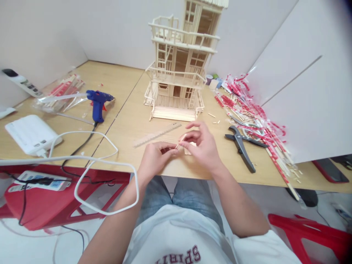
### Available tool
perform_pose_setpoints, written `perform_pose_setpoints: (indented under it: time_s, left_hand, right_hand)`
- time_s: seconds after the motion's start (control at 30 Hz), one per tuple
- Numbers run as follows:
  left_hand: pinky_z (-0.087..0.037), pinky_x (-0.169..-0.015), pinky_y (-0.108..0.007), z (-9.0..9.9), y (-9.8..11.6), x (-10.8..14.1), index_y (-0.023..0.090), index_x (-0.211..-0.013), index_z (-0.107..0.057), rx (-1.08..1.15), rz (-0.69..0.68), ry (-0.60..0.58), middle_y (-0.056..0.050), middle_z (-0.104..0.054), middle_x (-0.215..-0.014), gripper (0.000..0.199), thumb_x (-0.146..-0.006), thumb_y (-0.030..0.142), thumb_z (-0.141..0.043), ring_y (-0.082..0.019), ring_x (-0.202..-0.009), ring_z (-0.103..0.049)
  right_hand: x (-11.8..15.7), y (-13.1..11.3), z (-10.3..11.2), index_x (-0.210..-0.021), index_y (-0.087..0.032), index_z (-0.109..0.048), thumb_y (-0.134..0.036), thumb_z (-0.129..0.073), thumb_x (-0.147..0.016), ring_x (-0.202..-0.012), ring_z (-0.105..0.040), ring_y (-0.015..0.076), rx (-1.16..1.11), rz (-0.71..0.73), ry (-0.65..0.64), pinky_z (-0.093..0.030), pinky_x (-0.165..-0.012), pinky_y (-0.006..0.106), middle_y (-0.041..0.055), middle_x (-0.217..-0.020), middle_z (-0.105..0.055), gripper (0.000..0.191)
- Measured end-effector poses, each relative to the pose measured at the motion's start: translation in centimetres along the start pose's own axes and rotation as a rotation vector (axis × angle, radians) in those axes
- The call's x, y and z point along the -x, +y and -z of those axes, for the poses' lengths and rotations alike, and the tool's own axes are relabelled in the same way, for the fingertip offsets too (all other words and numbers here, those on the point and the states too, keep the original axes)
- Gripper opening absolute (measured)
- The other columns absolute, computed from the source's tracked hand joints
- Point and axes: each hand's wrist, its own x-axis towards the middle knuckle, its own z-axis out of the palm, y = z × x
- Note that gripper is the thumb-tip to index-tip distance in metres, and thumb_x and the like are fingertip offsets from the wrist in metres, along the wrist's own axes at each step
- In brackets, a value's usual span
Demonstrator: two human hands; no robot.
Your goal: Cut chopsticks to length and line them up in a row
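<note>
I've got this thin wooden craft stick (180, 142) pinched in the fingertips of my left hand (155, 159), low and center in the frame, just above the front edge of the wooden table (167, 171). It's feather-light, stiff but snappable, so I hold it near the end; my right hand (200, 145) curls half open beside it, and I can't tell whether it's gripping.
</note>
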Motion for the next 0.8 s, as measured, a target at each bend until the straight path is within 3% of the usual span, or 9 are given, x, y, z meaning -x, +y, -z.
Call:
perform_pose_setpoints:
  time_s: [0.13,0.23,0.4,0.6,0.7,0.8]
  left_hand:
    - [-0.054,-0.074,-0.029,0.4,0.7,0.2,0.017,-0.097,-0.080,0.130,0.015,-0.005,-0.008,-0.080,-0.094,0.036,-0.088,0.047,-0.063,-0.021,-0.081,-0.071]
    - [-0.053,-0.074,-0.028,0.0,1.7,0.4,0.017,-0.096,-0.079,0.171,-0.005,-0.001,-0.007,-0.079,-0.090,0.038,-0.093,0.048,-0.056,-0.019,-0.078,-0.069]
    - [-0.052,-0.069,-0.026,-2.0,3.4,0.0,0.018,-0.080,-0.078,0.163,-0.041,-0.005,-0.005,-0.078,-0.083,0.028,-0.086,0.043,-0.066,-0.019,-0.075,-0.068]
    - [-0.048,-0.064,-0.024,-3.1,3.8,-0.5,0.019,-0.078,-0.077,0.132,-0.056,-0.013,-0.003,-0.074,-0.073,0.028,-0.085,0.044,-0.068,-0.016,-0.068,-0.066]
    - [-0.047,-0.065,-0.025,-3.0,3.6,-0.8,0.019,-0.076,-0.076,0.174,-0.032,-0.056,-0.002,-0.072,-0.070,0.028,-0.085,0.044,-0.069,-0.016,-0.067,-0.063]
    - [-0.045,-0.062,-0.025,-2.8,3.4,-1.0,0.019,-0.073,-0.075,0.268,0.034,-0.084,-0.002,-0.069,-0.066,0.029,-0.083,0.045,-0.071,-0.014,-0.063,-0.058]
  right_hand:
    - [-0.1,0.2,1.7,-0.107,-0.030,-0.046,-0.032,-0.084,-0.069,-0.079,-0.071,0.0167,-0.290,-0.117,0.246,-0.059,-0.077,0.032,-0.0044,-0.083,-0.071,0.054]
    - [0.1,0.7,2.6,-0.104,-0.029,-0.049,-0.038,-0.089,-0.061,-0.075,-0.069,0.0164,-0.433,-0.209,0.303,-0.059,-0.073,0.032,-0.0048,-0.080,-0.070,0.059]
    - [0.5,0.7,3.0,-0.106,-0.028,-0.049,-0.036,-0.088,-0.063,-0.077,-0.070,0.0163,-0.445,-0.197,0.347,-0.059,-0.077,0.033,-0.0046,-0.080,-0.070,0.059]
    - [1.1,0.3,2.8,-0.104,-0.026,-0.050,-0.030,-0.086,-0.065,-0.075,-0.069,0.0156,-0.381,-0.146,0.456,-0.058,-0.076,0.031,-0.0039,-0.080,-0.071,0.053]
    - [1.3,0.3,3.6,-0.108,-0.026,-0.050,-0.033,-0.086,-0.067,-0.075,-0.070,0.0161,-0.340,-0.155,0.409,-0.058,-0.077,0.032,-0.0039,-0.078,-0.070,0.055]
    - [1.5,-0.1,6.7,-0.122,-0.025,-0.051,-0.036,-0.086,-0.069,-0.086,-0.072,0.0202,-0.125,-0.182,0.198,-0.058,-0.081,0.038,0.0008,-0.089,-0.072,0.064]
